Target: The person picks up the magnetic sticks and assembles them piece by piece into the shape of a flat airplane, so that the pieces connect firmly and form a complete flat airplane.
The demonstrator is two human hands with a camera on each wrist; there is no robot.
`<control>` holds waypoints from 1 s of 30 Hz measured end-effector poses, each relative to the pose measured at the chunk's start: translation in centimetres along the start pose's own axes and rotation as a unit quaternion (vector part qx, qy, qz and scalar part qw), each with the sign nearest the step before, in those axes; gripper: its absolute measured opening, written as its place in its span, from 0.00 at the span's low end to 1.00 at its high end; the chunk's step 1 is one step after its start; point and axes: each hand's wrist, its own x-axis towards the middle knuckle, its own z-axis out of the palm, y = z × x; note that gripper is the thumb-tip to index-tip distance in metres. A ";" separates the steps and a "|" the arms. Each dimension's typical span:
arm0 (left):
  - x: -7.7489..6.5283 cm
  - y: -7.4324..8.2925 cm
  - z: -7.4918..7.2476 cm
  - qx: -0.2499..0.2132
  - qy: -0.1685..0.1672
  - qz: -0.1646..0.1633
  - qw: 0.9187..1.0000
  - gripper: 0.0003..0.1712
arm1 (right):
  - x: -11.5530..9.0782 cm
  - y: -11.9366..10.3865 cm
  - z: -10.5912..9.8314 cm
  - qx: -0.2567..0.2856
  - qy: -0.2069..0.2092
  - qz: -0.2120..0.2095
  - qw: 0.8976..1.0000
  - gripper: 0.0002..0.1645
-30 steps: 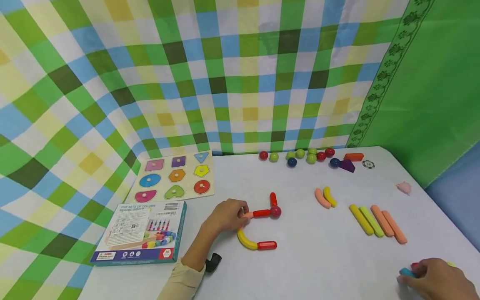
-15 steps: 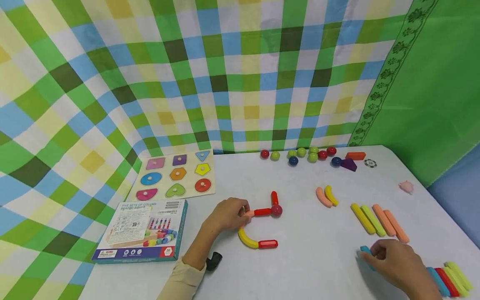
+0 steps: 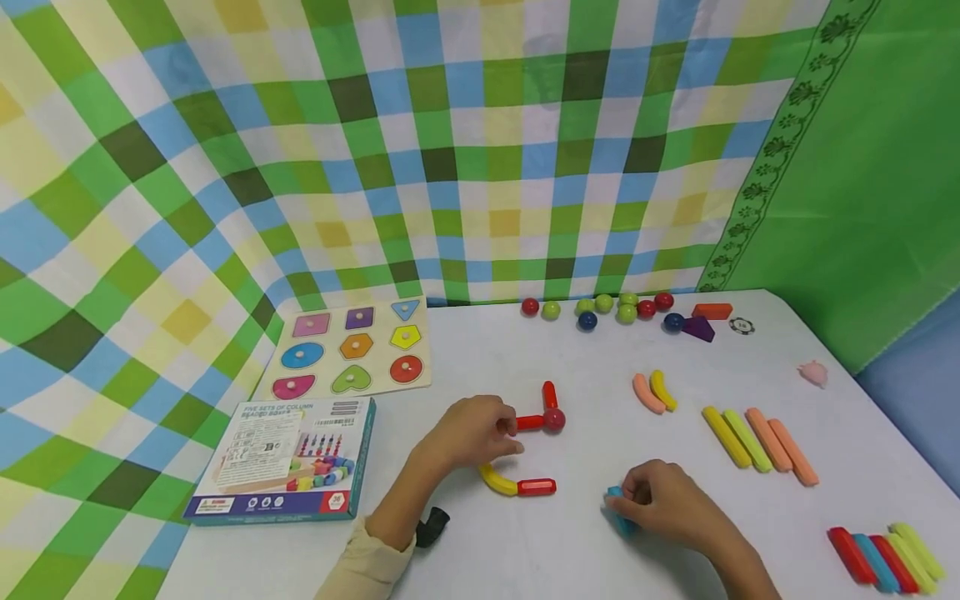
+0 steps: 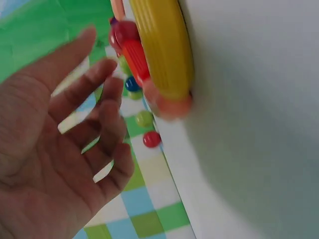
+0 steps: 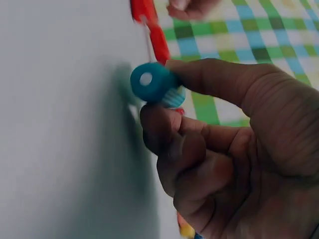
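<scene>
My right hand [image 3: 678, 504] pinches a short blue stick [image 3: 621, 515] between thumb and index finger, low over the white table. Its round end with a pale centre [image 5: 145, 79] faces the right wrist camera. My left hand [image 3: 472, 433] hovers beside a row of toy pieces, fingers loosely bent and holding nothing. Near it are a yellow curved piece [image 3: 498, 481] joined to a red stick [image 3: 537, 487], and another red stick [image 3: 529, 422] meeting a dark red ball [image 3: 554, 419] and an upright-lying red stick [image 3: 550, 395]. An orange piece [image 4: 172, 105] by the yellow one is hidden in the head view.
Several coloured sticks [image 3: 885, 560] lie at the lower right, others [image 3: 737, 437] behind them. Two curved pieces [image 3: 648, 393], several balls [image 3: 626, 314] and a pink pig-like figure [image 3: 813, 373] are farther back. A shape puzzle [image 3: 352, 346] and a box [image 3: 281, 462] stand left.
My right hand has carried the blue stick leftward from the stick group at the lower right to the table's middle. My left hand has let go of the orange piece and opened slightly.
</scene>
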 end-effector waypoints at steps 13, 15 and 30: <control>0.0 1.4 2.0 0.046 -0.100 0.043 0.993 0.15 | 1.0 -2.4 2.6 0.007 -0.045 -0.042 0.998 0.22; 0.0 1.3 2.1 0.045 -0.101 0.041 0.993 0.15 | 1.0 -2.5 2.6 0.002 -0.045 -0.041 0.998 0.22; -0.1 1.5 2.0 0.046 -0.105 0.045 0.992 0.13 | 5.3 -0.5 -2.8 0.037 0.047 -0.156 0.986 0.11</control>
